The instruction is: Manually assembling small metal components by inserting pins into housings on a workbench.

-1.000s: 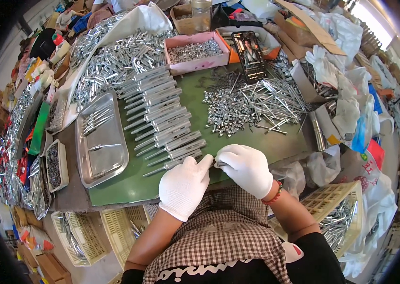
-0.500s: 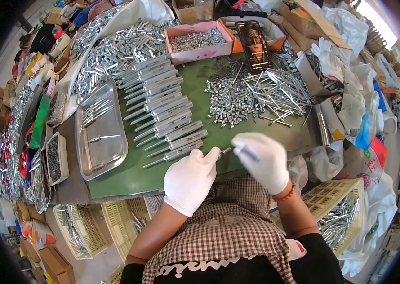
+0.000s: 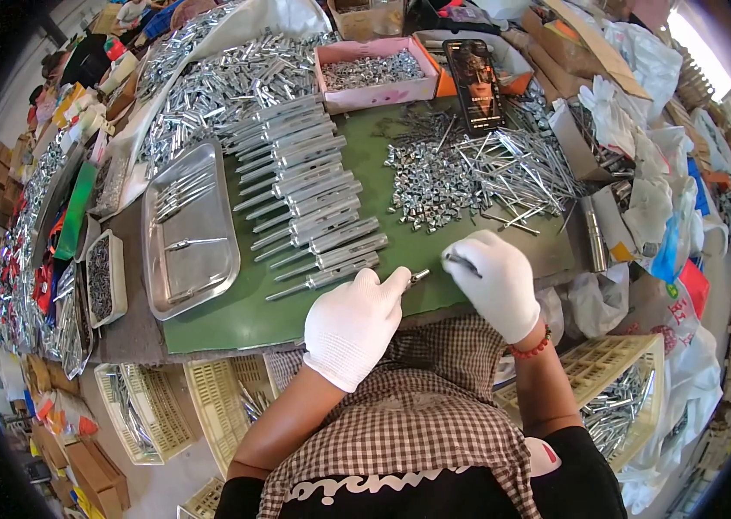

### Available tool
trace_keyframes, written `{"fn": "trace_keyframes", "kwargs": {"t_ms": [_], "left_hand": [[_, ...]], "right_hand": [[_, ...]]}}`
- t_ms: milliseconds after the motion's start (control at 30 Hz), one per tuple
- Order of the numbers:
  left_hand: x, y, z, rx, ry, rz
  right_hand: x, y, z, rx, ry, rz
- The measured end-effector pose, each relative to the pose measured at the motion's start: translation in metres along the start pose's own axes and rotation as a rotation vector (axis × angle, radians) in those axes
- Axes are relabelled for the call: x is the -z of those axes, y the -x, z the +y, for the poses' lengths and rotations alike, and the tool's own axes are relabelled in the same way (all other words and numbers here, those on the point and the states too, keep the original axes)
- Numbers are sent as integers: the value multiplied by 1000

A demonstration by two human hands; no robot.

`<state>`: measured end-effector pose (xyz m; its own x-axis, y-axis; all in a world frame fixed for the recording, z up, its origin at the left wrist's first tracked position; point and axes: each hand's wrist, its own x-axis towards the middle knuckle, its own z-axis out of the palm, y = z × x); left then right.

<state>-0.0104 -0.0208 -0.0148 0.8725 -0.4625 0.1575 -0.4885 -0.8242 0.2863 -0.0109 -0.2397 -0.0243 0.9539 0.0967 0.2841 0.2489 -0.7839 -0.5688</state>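
Observation:
Both my hands wear white gloves at the near edge of a green mat (image 3: 236,316). My left hand (image 3: 352,324) is closed around a small metal bolt part (image 3: 418,277) whose tip sticks out toward the right. My right hand (image 3: 495,277) pinches a thin dark metal pin (image 3: 457,260) between fingertips, a little apart from the left hand's part. Just beyond the left hand lies a slanted row of assembled silver bolts (image 3: 314,203). Ahead of the right hand is a heap of small nuts and long pins (image 3: 478,173).
A steel tray (image 3: 188,229) with a few bolts sits left on the mat. A pink box (image 3: 374,73) of parts and a propped phone (image 3: 478,82) stand at the back. Bags, boxes and yellow crates (image 3: 616,398) of metal parts crowd all sides.
My hands were together over one part; the right hand has since drawn away to the right with a pin, leaving a gap to the left hand's part.

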Motion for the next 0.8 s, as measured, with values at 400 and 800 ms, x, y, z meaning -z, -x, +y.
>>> {"fn": "trace_keyframes", "kwargs": {"t_ms": [400,800], "left_hand": [[1,2,0,-43,-11,43],[1,4,-4,-108,-64,-31]], "right_hand": [[-17,2,-26,149,8,-9],[-13,-3,-21,79,-101,-139]]}}
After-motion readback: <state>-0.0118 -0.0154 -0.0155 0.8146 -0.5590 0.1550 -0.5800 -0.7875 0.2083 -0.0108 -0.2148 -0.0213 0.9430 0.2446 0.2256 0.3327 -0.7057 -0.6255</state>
